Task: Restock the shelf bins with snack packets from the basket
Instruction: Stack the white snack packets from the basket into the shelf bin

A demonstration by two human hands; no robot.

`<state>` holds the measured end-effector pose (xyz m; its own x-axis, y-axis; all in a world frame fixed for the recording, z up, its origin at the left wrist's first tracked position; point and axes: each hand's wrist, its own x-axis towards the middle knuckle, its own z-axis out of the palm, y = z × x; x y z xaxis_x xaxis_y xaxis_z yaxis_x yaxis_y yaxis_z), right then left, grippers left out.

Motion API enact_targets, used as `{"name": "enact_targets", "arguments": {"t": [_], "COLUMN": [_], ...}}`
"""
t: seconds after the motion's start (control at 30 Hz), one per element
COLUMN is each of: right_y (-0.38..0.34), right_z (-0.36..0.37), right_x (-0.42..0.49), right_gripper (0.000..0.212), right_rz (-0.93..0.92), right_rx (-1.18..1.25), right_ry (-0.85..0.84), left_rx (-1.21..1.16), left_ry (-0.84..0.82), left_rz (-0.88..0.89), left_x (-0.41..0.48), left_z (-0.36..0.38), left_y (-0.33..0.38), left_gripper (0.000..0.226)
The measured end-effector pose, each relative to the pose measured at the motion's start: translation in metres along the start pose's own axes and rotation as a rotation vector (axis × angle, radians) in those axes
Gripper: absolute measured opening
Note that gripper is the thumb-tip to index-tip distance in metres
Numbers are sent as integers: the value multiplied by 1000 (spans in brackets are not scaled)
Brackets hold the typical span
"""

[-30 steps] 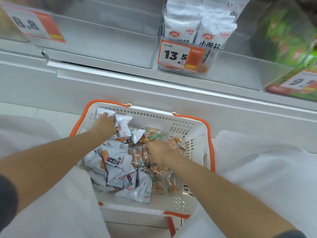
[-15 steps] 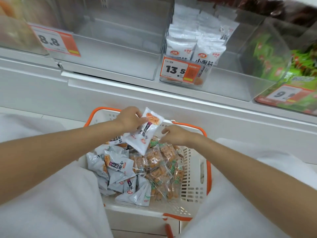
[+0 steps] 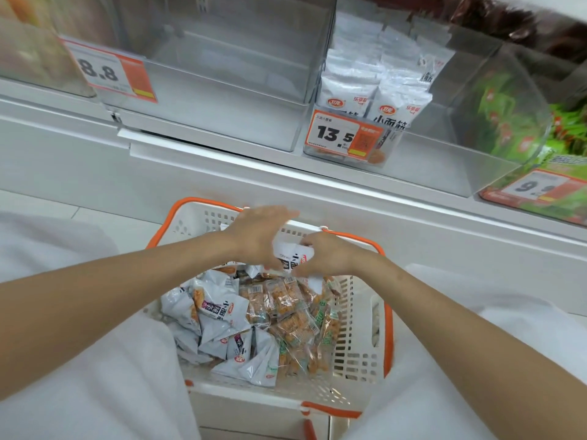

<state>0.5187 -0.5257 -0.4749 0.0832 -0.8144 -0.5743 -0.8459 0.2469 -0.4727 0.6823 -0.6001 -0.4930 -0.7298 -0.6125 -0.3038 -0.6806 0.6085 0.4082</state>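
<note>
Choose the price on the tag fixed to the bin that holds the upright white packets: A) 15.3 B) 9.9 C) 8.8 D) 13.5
D: the orange tag reading 13.5 sits on the front of the clear bin, with the white packets standing behind it.

A white shelf unit runs across the upper half, its flat front panel evenly lit. Orange-and-white price labels hang along its front edge. Pale floor tiles show below its left end.
</note>
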Motion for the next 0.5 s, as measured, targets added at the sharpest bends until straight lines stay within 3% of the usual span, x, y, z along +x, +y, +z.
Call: {"name": "enact_targets", "arguments": {"t": [0.1,0.23,0.37,0.5], "right_y": [0,11,23,31], "right_z": [-5,-16,-26,-30], "right_x": [3,-3,-13,-23], "right_gripper": [33,38,42,22], "right_rz": [-22,-5,-14,-24], "right_rx": [147,452,547,476], "right_ry": [81,42,0,22], "left_rx": [-150,-349,-540,-378], "left_ry": [-215,-231,-269,-273], "left_rz": [11,-27,-31,30], "left_x": [-3,-7,-7,-6], "left_z": [9,16,15,23], "left_y": [-6,-18,-17,-15], "left_gripper": [79,24,15,28]}}
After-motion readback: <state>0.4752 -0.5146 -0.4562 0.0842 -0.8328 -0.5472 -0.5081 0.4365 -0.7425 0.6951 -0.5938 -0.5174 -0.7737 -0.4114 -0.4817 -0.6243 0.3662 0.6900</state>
